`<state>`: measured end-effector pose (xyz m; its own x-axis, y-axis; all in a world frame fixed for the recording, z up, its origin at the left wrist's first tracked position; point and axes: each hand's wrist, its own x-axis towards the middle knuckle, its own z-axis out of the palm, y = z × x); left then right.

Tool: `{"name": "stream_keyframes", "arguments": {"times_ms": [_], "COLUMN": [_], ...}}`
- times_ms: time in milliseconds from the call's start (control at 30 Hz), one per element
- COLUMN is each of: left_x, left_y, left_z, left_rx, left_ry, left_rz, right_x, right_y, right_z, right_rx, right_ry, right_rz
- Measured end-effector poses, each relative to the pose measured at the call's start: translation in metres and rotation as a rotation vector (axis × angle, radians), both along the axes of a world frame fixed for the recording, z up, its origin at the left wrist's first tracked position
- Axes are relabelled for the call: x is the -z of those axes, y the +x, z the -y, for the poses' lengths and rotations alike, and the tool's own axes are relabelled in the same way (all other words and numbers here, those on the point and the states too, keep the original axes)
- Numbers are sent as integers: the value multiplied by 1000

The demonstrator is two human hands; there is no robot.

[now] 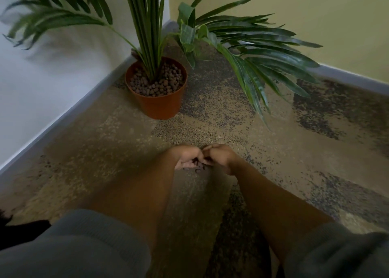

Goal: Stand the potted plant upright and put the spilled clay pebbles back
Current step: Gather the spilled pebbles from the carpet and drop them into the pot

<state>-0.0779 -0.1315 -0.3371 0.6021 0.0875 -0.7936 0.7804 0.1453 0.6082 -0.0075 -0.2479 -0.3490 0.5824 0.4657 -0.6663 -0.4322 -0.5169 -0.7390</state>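
The potted plant stands upright in a terracotta pot [160,105] in the corner of the room, its top filled with brown clay pebbles [155,82]. Long green fronds spread left and right. Nearer to me, my left hand [187,158] is cupped palm-up on the carpet with several dark pebbles [196,166] lying in it. My right hand [221,157] is curled beside it, fingertips touching the left palm over the pebbles. Whether the right fingers pinch a pebble is hidden.
A speckled brown and dark carpet [273,147] covers the floor. A white wall [42,88] with a grey skirting runs along the left, a yellow wall [315,14] at the back right. A frond [252,84] droops low over the carpet right of the pot.
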Motion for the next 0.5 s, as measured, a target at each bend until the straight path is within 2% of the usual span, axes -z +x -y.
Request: {"name": "stream_keyframes", "arguments": {"times_ms": [100,200,367,500], "left_x": [-4,-4,7,12], "left_y": [-4,-5,-5,-9], "left_z": [1,-6,-12,-15], "left_rx": [-197,-302,-341,-399], "left_ry": [-194,-292,-185,-188], "left_rz": [26,56,17,-8], "right_x": [-3,-4,-1,4], "right_y": [-2,0,-3,-11], "right_z": [-2,-4,-12,-19], "right_rx": [171,224,199,208], "right_ry": [159,234,276,335], "right_rz": [-250,-373,-426,-515]}}
